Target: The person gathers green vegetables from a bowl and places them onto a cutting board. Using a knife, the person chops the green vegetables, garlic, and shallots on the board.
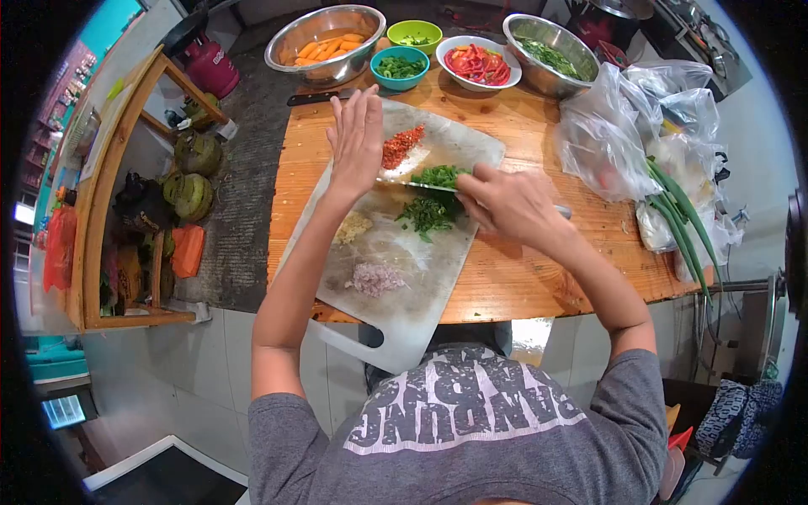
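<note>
My right hand [515, 202] grips a kitchen knife [417, 184], its blade lying across a pile of chopped green herbs [425, 215]. Fingers straight and raised, my left hand [358, 139] is by the blade's tip, over the left part of a white cutting board [446, 268]. Chopped red chili [402, 146] sits near the board's far side. Closer to me are minced garlic [353, 227], partly behind my left forearm, and diced shallot [377, 279].
Along the table's far edge stand a steel bowl of carrots [324, 44], a green bowl [415, 34], a teal bowl [400, 67], a white bowl of sliced red pieces [478, 63] and a steel bowl of greens [551, 55]. A black-handled knife [311, 98], plastic bags [602, 139] and scallions [677, 206] lie nearby.
</note>
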`<state>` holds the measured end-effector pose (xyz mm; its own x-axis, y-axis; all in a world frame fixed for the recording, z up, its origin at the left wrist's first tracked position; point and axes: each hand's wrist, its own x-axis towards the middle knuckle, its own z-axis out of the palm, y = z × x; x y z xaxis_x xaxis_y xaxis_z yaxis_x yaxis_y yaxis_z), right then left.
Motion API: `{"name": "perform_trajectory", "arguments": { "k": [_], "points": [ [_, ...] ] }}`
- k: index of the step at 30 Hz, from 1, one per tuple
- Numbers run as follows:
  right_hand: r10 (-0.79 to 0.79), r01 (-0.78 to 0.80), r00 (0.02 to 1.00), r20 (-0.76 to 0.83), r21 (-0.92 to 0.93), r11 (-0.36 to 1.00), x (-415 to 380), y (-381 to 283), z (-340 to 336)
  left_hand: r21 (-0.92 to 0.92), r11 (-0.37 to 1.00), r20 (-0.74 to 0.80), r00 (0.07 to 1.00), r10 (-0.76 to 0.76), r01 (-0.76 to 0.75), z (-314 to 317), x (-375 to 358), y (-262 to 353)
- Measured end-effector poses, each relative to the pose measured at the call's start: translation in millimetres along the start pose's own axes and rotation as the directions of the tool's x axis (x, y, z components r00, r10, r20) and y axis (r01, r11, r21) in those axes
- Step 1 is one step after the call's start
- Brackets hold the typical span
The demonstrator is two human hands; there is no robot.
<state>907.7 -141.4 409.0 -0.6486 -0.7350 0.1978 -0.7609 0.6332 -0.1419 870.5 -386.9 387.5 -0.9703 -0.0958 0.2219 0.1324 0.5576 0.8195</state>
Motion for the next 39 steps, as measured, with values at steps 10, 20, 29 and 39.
{"name": "perform_trajectory", "arguments": {
  "k": [10, 20, 29, 39],
  "points": [
    [-0.099, 0.096, 0.988, -0.122, -0.028, 0.995, 24, 24, -14, 0.272, 0.634, 0.304, 0.690, 0.657, -0.724, -26, -14, 27],
    [-0.078, 0.085, 0.968, -0.238, 0.019, 0.996, 31, 39, 6, 0.365, 0.511, 0.474, 0.628, 0.617, -0.778, -14, -9, 3],
    [-0.061, 0.081, 0.974, -0.218, 0.086, 0.993, 37, 54, 14, 0.377, 0.504, 0.460, 0.629, 0.627, -0.777, -10, 0, 6],
    [-0.079, 0.102, 0.964, -0.255, 0.078, 0.992, 26, 41, 9, 0.421, 0.461, 0.467, 0.623, 0.628, -0.781, -15, -13, 19]
  ]
}}
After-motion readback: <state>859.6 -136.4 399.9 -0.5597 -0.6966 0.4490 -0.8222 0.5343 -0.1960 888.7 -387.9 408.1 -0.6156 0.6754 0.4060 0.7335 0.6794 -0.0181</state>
